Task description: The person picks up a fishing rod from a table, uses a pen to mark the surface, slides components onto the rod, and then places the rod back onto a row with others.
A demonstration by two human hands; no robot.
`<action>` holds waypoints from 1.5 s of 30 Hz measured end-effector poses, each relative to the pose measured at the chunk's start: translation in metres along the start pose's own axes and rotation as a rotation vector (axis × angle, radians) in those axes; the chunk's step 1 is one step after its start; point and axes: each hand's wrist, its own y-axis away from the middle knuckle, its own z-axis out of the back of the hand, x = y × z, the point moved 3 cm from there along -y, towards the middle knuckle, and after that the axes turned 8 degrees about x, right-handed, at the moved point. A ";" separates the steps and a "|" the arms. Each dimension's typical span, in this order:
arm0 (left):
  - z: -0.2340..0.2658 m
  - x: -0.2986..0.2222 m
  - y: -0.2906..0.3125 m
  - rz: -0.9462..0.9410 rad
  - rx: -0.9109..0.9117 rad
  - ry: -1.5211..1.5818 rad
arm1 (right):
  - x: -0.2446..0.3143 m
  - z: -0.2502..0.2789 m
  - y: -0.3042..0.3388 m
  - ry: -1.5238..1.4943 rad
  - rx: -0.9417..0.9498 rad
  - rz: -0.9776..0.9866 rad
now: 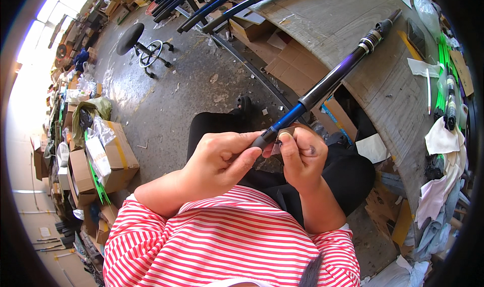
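A dark fishing rod (330, 80) with blue and purple sections slants up and to the right from my hands. Silver rings show near its far end, which reaches over the workbench. My left hand (219, 156) is closed around the black near end, thumb and fingers pinching it. Close beside that end, my right hand (302, 153) has its thumb pressed against curled fingers. A small thin piece shows between them, too small to name. Both hands are above my lap.
The grey workbench (398, 100) spans the right side, with cloths (443, 135) and bright green rods (443, 75) along its far side. More dark rods (217, 7) lie at the top. A round stool (132, 39) and cardboard boxes (121, 148) stand on the left.
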 end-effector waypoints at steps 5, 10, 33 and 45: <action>-0.001 0.000 -0.002 -0.218 -0.090 -0.289 | -0.002 -0.001 0.002 -0.049 -0.020 -0.015; -0.003 -0.008 -0.002 -0.322 -0.111 -0.509 | 0.001 0.001 0.001 0.012 -0.006 -0.023; -0.012 -0.013 0.007 -0.462 -0.177 -1.088 | 0.000 0.000 0.003 -0.100 -0.021 -0.099; -0.001 0.007 0.004 0.077 0.004 0.211 | -0.003 -0.003 0.002 -0.108 -0.015 -0.070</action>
